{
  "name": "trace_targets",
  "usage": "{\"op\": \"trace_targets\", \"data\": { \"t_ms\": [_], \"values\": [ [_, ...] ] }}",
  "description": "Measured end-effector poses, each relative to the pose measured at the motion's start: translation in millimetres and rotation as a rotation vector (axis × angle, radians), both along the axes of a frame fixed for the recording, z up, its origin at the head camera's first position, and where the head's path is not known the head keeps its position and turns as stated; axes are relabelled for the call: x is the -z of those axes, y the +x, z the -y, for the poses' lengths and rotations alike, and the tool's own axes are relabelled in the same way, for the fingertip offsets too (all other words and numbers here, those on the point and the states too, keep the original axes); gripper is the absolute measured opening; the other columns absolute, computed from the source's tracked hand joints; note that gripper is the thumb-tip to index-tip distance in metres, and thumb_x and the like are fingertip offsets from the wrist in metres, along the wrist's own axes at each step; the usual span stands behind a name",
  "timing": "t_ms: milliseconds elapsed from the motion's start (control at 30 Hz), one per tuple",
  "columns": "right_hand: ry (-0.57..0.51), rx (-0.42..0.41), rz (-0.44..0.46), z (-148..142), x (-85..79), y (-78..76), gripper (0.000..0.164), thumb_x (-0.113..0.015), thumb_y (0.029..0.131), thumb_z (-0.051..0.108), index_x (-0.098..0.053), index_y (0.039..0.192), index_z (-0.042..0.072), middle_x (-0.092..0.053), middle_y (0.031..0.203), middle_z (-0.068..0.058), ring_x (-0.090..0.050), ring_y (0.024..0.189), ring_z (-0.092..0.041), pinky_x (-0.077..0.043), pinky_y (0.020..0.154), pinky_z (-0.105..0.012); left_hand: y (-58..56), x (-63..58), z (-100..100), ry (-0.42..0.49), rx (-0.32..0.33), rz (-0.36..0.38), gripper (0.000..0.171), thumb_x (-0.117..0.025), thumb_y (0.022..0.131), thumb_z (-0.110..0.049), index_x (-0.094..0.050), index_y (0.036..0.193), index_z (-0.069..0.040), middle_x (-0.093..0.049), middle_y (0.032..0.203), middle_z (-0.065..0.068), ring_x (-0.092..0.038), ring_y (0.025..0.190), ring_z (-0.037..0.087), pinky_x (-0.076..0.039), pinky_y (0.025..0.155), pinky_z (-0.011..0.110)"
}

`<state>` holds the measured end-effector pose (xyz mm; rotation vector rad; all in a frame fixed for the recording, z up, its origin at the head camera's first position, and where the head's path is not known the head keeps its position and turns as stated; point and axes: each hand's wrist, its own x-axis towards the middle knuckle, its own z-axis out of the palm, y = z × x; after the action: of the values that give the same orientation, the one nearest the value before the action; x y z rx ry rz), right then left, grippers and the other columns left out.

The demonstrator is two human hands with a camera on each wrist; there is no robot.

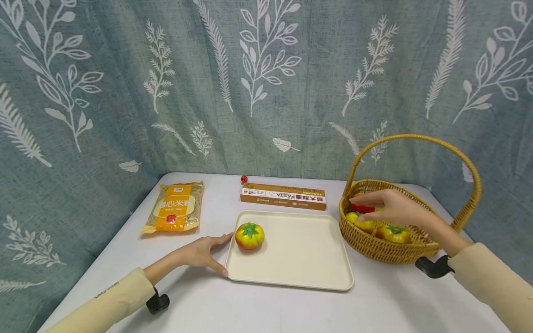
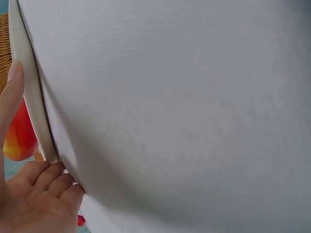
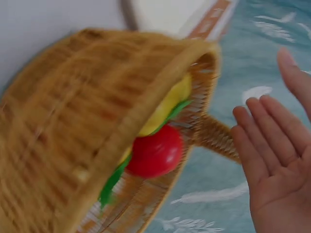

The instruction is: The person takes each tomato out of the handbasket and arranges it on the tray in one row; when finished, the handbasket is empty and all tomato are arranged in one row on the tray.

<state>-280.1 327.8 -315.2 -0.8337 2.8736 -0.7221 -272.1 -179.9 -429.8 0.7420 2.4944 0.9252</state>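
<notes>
My left hand touches the left edge of a cream tray, its thumb by the near corner and its fingers farther up the side. On the tray's left part sits a yellow-red toy tomato with a green top. My right hand is over a wicker basket, fingers extended. In the right wrist view its palm holds nothing. Inside the basket lie a red round fruit and yellow toy tomatoes with green tops.
A pasta box lies behind the tray, a small red object behind it. An orange and clear food bag lies at the left. The basket's tall handle arches over it. A patterned curtain surrounds the table.
</notes>
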Motion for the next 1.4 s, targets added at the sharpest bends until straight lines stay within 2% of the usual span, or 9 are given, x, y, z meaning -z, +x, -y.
{"op": "trace_targets", "data": {
  "t_ms": [167,367,767,1033,1300,1400],
  "values": [
    [0.008,-0.027,0.109,-9,3.9,-9.6,0.058,-0.073,0.084,0.038,-0.06,0.131,0.007,-0.061,0.128,-0.016,-0.058,0.116,-0.034,-0.052,0.09,-0.044,0.5,0.3,-1,0.0,0.008,0.005,0.106,-0.088,0.067,-0.035,-0.03,0.15,-0.003,-0.029,0.152,0.022,-0.026,0.14,0.037,-0.023,0.113,0.052],
    [-0.002,-0.048,0.173,-19,8.2,-19.0,0.06,-0.073,0.086,0.035,-0.057,0.132,0.0,-0.06,0.129,-0.018,-0.057,0.116,-0.035,-0.053,0.089,-0.037,0.4,-1.2,-1,-0.001,0.008,0.002,0.106,-0.088,0.067,-0.035,-0.03,0.15,-0.003,-0.029,0.152,0.021,-0.026,0.141,0.037,-0.024,0.113,0.052],
    [-0.034,-0.079,0.304,-30,10.6,-30.8,0.055,-0.07,0.089,0.024,-0.054,0.131,-0.009,-0.058,0.128,-0.026,-0.057,0.115,-0.04,-0.054,0.087,-0.033,1.5,-2.1,0,-0.01,0.005,-0.008,0.106,-0.088,0.067,-0.036,-0.03,0.151,-0.004,-0.03,0.152,0.022,-0.027,0.14,0.038,-0.024,0.113,0.052],
    [0.029,-0.067,0.322,-36,14.7,-36.6,0.056,-0.071,0.088,0.026,-0.056,0.13,-0.007,-0.06,0.126,-0.023,-0.058,0.115,-0.037,-0.054,0.087,-0.034,0.9,-2.2,0,-0.002,0.003,0.003,0.106,-0.088,0.067,-0.035,-0.03,0.151,-0.004,-0.03,0.152,0.021,-0.026,0.14,0.037,-0.024,0.113,0.052],
    [-0.022,-0.076,0.356,-40,19.5,-37.6,0.056,-0.07,0.089,0.023,-0.053,0.132,-0.008,-0.058,0.128,-0.025,-0.056,0.117,-0.039,-0.054,0.088,-0.033,-0.7,-0.5,0,0.002,0.007,0.003,0.106,-0.088,0.068,-0.035,-0.03,0.151,-0.004,-0.029,0.153,0.021,-0.026,0.141,0.037,-0.023,0.113,0.052],
    [-0.001,-0.073,0.338,-39,22.0,-36.8,0.055,-0.07,0.089,0.024,-0.054,0.132,-0.006,-0.058,0.129,-0.023,-0.055,0.118,-0.039,-0.053,0.089,-0.035,0.0,-0.4,1,0.003,0.011,0.0,0.106,-0.088,0.068,-0.035,-0.03,0.15,-0.003,-0.03,0.152,0.021,-0.026,0.14,0.037,-0.023,0.113,0.052]
  ]
}}
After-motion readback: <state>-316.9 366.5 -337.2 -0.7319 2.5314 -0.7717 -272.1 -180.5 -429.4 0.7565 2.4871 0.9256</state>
